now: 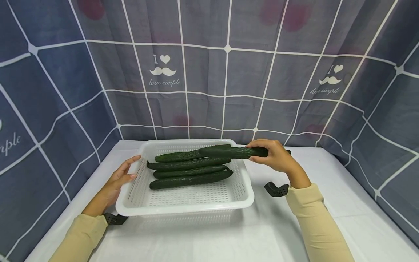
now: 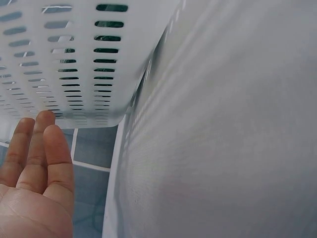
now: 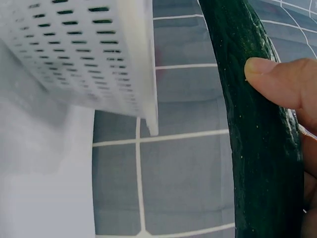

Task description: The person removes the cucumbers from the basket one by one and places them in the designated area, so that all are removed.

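Pinching a long cucumber (image 1: 233,152) toward its right end, the right hand (image 1: 274,155) has thumb and fingers clamped round it, just right of the white basket (image 1: 183,209). The cucumber's left part reaches over the right rim, above the farthest of four other cucumbers (image 1: 191,180) lying in the basket; contact there I can't tell. At the left rim, the left hand (image 1: 115,183) has nearly straight fingers, not curled round anything. With the grip so far off-centre, the long free part could dip or twist loose, or knock the rim; a hard knock might slide the basket, lightly steadied at best.
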Demonstrator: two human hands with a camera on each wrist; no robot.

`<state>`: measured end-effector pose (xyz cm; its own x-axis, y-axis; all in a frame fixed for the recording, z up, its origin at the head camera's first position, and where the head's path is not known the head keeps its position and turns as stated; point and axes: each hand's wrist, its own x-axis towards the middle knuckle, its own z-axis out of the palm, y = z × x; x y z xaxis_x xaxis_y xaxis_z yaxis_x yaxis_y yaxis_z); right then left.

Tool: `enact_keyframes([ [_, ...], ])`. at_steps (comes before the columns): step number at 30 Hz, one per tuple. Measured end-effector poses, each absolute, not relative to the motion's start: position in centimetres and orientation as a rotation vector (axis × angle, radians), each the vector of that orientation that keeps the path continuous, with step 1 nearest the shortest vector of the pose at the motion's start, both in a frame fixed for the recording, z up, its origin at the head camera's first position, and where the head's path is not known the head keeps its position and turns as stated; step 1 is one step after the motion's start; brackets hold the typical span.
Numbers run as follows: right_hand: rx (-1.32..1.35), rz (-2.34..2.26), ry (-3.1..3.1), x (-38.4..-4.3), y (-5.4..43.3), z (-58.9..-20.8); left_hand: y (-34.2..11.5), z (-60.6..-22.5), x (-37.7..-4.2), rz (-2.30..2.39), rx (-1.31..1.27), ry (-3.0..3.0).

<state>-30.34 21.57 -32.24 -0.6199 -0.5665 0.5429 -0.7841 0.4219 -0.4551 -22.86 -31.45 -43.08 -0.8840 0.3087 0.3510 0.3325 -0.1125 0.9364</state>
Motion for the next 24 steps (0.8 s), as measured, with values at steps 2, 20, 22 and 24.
enact_keyframes([
  [2, 1.164, 1.002, -2.361, -30.4, 21.9, -32.6, -31.5, -43.1, -22.9, -2.207, -0.751, -2.077],
  [20, 1.117, 1.017, -2.324, -29.8, 25.4, -34.2, -31.4, -43.3, -22.9, -2.226, -0.796, -2.056],
  [22, 1.11, 1.015, -2.33, -29.8, 25.5, -34.2, -31.4, -43.3, -22.9, -2.228, -0.797, -2.051],
  [24, 1.1, 1.013, -2.337, -29.8, 25.6, -34.2, -31.4, -43.3, -22.9, -2.225, -0.798, -2.051],
])
